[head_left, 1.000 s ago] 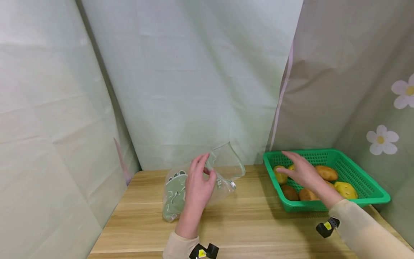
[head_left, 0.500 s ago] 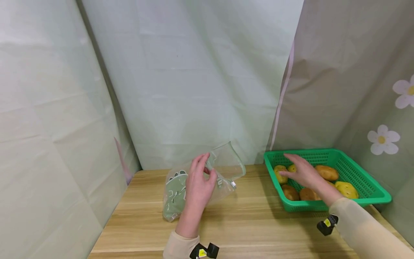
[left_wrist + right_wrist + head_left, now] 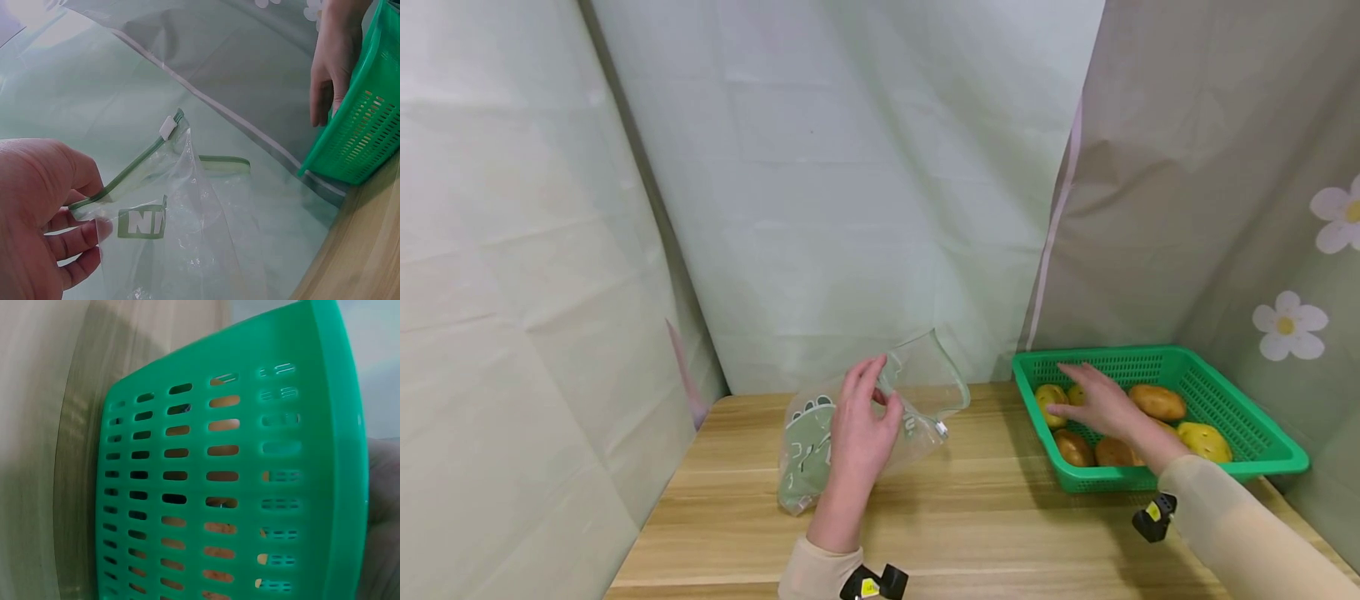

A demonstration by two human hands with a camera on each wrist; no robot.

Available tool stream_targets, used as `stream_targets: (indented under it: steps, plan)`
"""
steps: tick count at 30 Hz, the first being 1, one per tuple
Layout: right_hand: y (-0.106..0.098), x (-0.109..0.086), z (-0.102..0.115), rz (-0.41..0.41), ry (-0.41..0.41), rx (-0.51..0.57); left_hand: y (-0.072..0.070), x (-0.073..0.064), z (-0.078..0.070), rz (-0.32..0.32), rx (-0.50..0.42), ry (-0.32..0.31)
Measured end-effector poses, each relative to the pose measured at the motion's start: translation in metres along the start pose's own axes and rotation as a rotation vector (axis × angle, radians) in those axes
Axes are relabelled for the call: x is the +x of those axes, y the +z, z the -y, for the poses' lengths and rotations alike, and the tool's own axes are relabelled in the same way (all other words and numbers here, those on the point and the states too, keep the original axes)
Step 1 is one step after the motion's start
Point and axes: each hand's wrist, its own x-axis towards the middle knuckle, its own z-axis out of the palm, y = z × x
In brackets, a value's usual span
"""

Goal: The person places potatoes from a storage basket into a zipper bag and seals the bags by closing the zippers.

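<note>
My left hand [image 3: 859, 425] pinches the mouth edge of a clear zip bag [image 3: 925, 379] with green print. In the left wrist view the white slider [image 3: 167, 128] sits at one end of the green zip strip, and the bag's mouth gapes. On the right, my right hand [image 3: 1108, 406] reaches over the left part of a green plastic basket [image 3: 1255, 404], thumb and fingers spread apart with nothing between them. Below it lie brown and yellow potatoes [image 3: 1051, 406]. The right wrist view is mostly filled by the slotted basket wall [image 3: 315, 469], which hides most of that hand.
The wooden table [image 3: 977, 517] carries both bag and basket. A pale cloth curtain [image 3: 865, 208] hangs close behind it, with a flowered cloth [image 3: 1285, 325] on the right. Another yellow potato [image 3: 1204, 442] and a brown one [image 3: 1157, 402] lie farther right in the basket.
My right hand has sunk slightly lower over the potatoes, its fingers still spread. The left hand and the bag have stayed in place.
</note>
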Motion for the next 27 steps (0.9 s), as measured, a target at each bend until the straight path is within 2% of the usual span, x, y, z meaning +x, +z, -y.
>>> stream_targets:
  steps: [8,15,21,27]
  plan:
    - [0.007,0.003,-0.006,0.025,-0.017,0.002,0.000,0.000,0.000,0.007,0.003,-0.012]
    - [0.017,0.010,-0.023,0.021,-0.053,-0.006,0.000,0.000,0.000,0.001,0.006,-0.007]
    - [0.022,0.016,-0.034,0.056,-0.023,-0.008,0.000,0.000,0.000,-0.003,0.006,-0.005]
    - [0.029,0.021,-0.041,0.044,-0.027,-0.036,0.000,0.000,0.000,0.006,0.010,-0.017]
